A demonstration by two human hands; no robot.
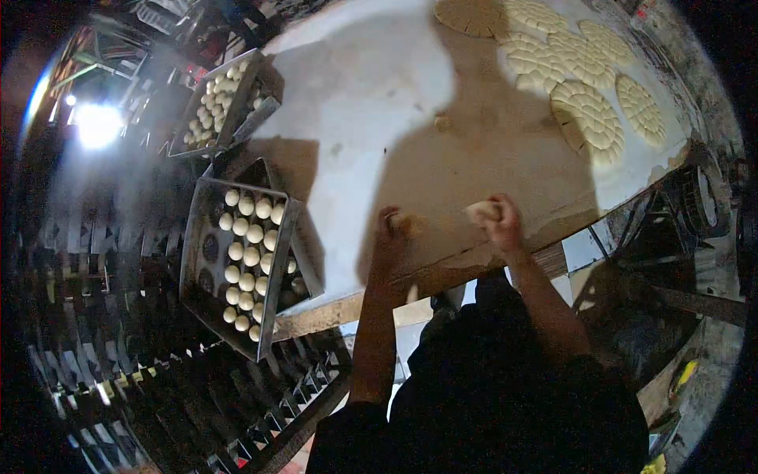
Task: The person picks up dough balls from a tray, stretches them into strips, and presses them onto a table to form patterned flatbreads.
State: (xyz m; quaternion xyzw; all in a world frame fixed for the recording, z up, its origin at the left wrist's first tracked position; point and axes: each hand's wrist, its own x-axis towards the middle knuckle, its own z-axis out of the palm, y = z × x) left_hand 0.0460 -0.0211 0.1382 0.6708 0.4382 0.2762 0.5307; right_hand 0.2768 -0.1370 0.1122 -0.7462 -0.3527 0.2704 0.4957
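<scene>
My right hand (504, 223) is closed around a pale piece of dough (478, 211) just above the near part of the work table (339, 95). To its left, my left hand (390, 227) is curled low over the same table, in the shadow of my body. A brownish blur shows at its fingers, and what they hold, if anything, I cannot make out. Left of my hands, a metal tray (290, 245) holds rows of round dough balls (251, 257), tilted at the table's edge.
A second tray (237, 99) with more dough balls stands farther back on the left. Several flat dough rounds with cut patterns (588, 118) lie at the far right of the table. A bright lamp (98, 126) shines at the left. Dark racks (158, 379) fill the lower left.
</scene>
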